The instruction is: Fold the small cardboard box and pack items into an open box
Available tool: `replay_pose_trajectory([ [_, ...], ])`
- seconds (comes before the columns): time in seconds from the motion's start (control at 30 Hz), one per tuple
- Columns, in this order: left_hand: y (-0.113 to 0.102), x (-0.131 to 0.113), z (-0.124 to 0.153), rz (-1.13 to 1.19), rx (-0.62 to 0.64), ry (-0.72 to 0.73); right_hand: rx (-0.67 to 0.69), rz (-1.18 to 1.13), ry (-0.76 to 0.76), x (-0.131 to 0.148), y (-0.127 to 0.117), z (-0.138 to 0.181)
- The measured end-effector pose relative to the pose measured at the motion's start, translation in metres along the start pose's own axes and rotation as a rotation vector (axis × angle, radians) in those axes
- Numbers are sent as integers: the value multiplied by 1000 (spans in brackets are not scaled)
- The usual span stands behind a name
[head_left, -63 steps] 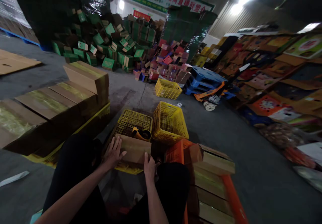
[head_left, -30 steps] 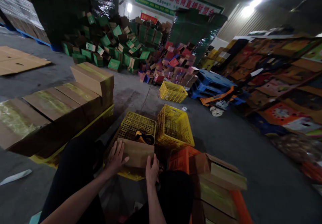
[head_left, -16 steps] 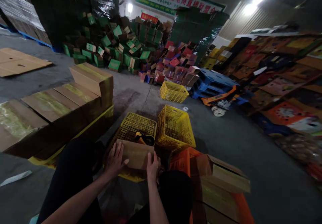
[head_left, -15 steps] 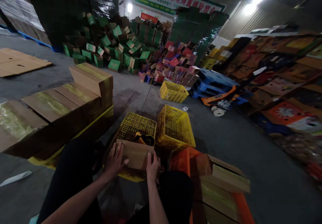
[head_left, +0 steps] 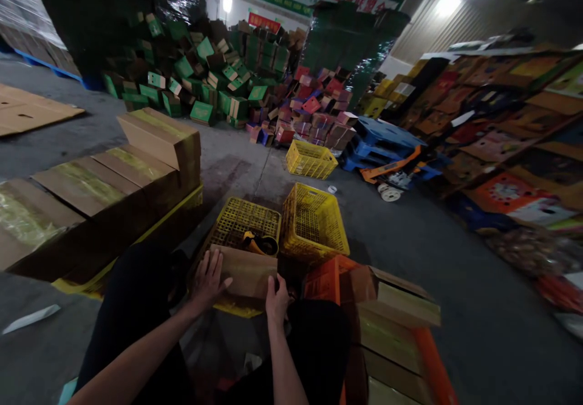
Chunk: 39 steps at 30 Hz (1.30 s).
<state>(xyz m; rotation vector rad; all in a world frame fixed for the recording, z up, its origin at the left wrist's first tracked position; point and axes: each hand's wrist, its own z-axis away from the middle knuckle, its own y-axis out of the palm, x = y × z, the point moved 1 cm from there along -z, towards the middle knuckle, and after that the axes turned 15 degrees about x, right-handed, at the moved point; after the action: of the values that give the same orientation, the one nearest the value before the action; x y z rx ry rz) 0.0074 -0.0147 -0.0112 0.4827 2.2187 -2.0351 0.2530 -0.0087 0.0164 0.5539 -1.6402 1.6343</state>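
Note:
A small brown cardboard box (head_left: 248,271) rests on an upturned yellow crate (head_left: 243,220) in front of my knees. My left hand (head_left: 207,280) lies flat on the box's left end, fingers spread. My right hand (head_left: 276,299) grips the box's right near corner with its fingers curled over the edge. A tape dispenser (head_left: 257,243) sits on the crate just behind the box.
A second yellow crate (head_left: 314,223) stands to the right, a third (head_left: 310,159) farther off. An orange crate (head_left: 330,277) and stacked cartons (head_left: 396,308) are at my right. A row of taped cartons (head_left: 104,180) lies on the left. Piles of green and red boxes fill the back.
The hands stay on the box; my right hand has slid a little up the box's right edge. The view shifted slightly.

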Motion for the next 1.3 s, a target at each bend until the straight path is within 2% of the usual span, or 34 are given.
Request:
replay_pose_trajectory([
  [0.23, 1, 2, 0, 5, -26, 19, -53, -38, 4, 8, 8, 4],
  [0.53, 0, 2, 0, 98, 23, -1, 55, -42, 70, 1, 9, 2],
  [0.73, 0, 3, 0, 254, 35, 5, 82, -49, 99, 0, 11, 3],
  [0.8, -1, 5, -1, 352, 20, -42, 93, -57, 111, 0, 12, 2],
  [0.9, -2, 12, -3, 547, 9, -213, 110, -68, 135, 0, 12, 0],
  [1.03, -8, 23, -7, 802, 85, -394, 122, -65, 162, 2, 12, -3],
  [1.13, -14, 30, -10, 895, 83, -414, 127, -53, 177, 5, 13, -5],
  [1.3, -22, 39, -16, 926, 34, -421, 148, -28, 175, 11, 13, -9],
])
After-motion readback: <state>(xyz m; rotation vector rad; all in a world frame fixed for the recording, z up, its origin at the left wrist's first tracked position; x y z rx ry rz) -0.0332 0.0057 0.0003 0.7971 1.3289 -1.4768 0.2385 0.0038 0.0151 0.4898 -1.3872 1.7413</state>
